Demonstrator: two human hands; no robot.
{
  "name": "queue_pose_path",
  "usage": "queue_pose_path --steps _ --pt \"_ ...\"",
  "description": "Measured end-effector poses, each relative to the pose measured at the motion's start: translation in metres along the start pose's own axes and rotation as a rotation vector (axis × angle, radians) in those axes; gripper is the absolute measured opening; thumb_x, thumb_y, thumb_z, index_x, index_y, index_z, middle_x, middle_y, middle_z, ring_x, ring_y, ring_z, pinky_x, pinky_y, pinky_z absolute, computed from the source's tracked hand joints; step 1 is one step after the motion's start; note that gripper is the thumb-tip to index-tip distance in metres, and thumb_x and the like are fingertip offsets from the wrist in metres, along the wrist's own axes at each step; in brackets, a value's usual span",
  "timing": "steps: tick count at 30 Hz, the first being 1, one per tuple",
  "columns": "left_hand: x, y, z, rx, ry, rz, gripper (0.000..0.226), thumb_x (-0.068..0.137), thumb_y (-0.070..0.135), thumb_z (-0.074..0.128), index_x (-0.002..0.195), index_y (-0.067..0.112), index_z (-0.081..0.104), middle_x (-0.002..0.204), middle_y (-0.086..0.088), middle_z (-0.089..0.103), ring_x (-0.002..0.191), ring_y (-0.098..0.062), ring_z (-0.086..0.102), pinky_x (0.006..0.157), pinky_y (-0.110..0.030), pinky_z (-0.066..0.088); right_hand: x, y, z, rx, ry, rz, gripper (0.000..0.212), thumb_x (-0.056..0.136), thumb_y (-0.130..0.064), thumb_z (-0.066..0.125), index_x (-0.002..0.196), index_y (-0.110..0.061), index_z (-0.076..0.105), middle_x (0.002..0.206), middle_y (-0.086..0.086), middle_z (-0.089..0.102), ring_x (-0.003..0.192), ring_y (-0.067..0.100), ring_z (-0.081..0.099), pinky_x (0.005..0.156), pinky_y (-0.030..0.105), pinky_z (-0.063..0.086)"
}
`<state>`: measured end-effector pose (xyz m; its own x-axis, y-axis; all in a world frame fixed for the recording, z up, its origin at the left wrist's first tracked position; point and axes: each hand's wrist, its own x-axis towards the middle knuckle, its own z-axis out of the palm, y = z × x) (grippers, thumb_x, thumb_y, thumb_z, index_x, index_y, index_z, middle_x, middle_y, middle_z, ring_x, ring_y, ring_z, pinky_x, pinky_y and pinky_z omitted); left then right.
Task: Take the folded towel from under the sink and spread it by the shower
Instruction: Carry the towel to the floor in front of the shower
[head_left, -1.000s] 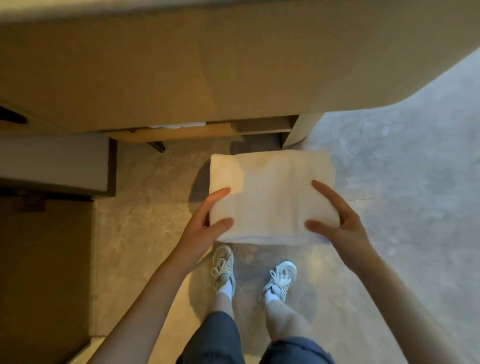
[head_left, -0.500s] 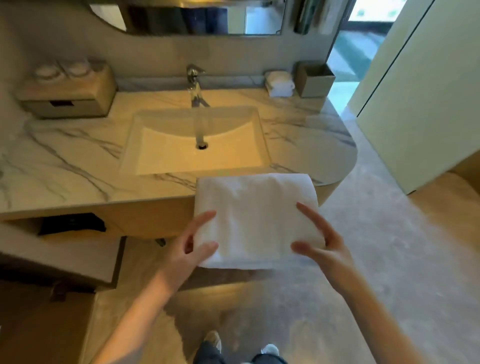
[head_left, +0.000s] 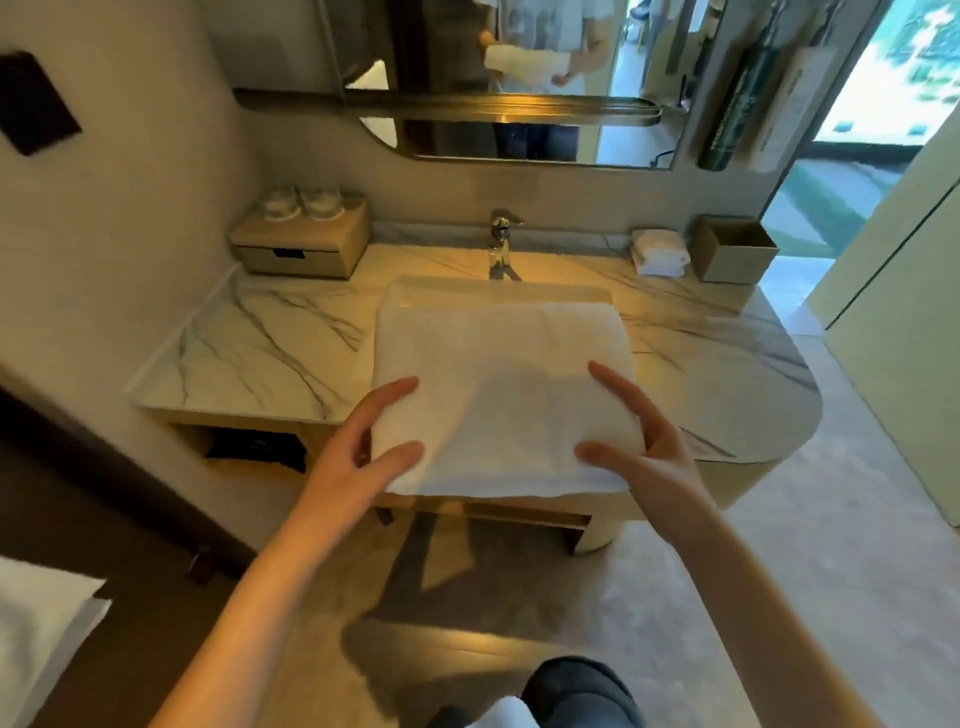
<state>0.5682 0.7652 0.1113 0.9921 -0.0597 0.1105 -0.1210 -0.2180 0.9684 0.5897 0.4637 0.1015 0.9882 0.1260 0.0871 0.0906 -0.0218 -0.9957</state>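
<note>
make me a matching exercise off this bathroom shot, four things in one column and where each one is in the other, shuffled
Things
1. folded towel
2. faucet
3. drawer box
4. small towels

Places
A. back left of the counter, with cups on top
B. held off the counter between the left hand and right hand
C. middle of the counter's back edge
D. back right of the counter, beside an open box

Pairs: 1-B, 2-C, 3-A, 4-D
</note>
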Motion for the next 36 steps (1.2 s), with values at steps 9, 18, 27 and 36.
queue_pose_path --steps 9,18,27,36 --pt "-0.078 0.004 0.065 -0.021 0.443 -0.192 0.053 0.079 0.038 0.071 0.128 0.050 0.052 0.128 0.036 0.045 0.113 0.013 0.047 0.081 -0.012 0.048 0.051 0.032 -0.016 -0.019 -0.451 0.051 0.071 0.075 -0.014 0.077 0.130 -0.051 0.053 0.124 -0.029 0.049 0.107 0.004 0.052 0.078 0.023 0.056" --pt "-0.192 0.038 0.183 -0.028 0.964 -0.359 0.049 0.082 0.034 0.070 0.125 0.053 0.054 0.127 0.037 0.045 0.112 0.013 0.046 0.076 -0.010 0.048 0.038 0.044 -0.021 0.018 -1.000 0.065 0.071 0.078 -0.017 0.078 0.136 -0.046 0.049 0.127 -0.026 0.050 0.112 0.008 0.055 0.084 0.032 0.057" --pt "-0.310 0.073 0.284 -0.038 1.275 -0.418 0.055 0.071 0.039 0.071 0.123 0.047 0.057 0.128 0.029 0.050 0.116 0.006 0.049 0.082 -0.014 0.047 -0.059 0.033 -0.019 0.054 -1.309 0.060 0.070 0.079 -0.004 0.075 0.129 -0.048 0.055 0.116 -0.032 0.054 0.102 -0.005 0.056 0.076 0.016 0.055" --pt "-0.418 0.097 0.406 -0.084 1.405 -0.422 0.068 0.060 0.053 0.069 0.126 0.043 0.055 0.130 0.027 0.048 0.110 0.013 0.050 0.077 -0.009 0.047 -0.179 0.029 -0.082 -0.001 -1.442 0.071 0.072 0.077 -0.004 0.075 0.128 -0.050 0.054 0.122 -0.029 0.053 0.112 0.003 0.053 0.084 0.029 0.057"
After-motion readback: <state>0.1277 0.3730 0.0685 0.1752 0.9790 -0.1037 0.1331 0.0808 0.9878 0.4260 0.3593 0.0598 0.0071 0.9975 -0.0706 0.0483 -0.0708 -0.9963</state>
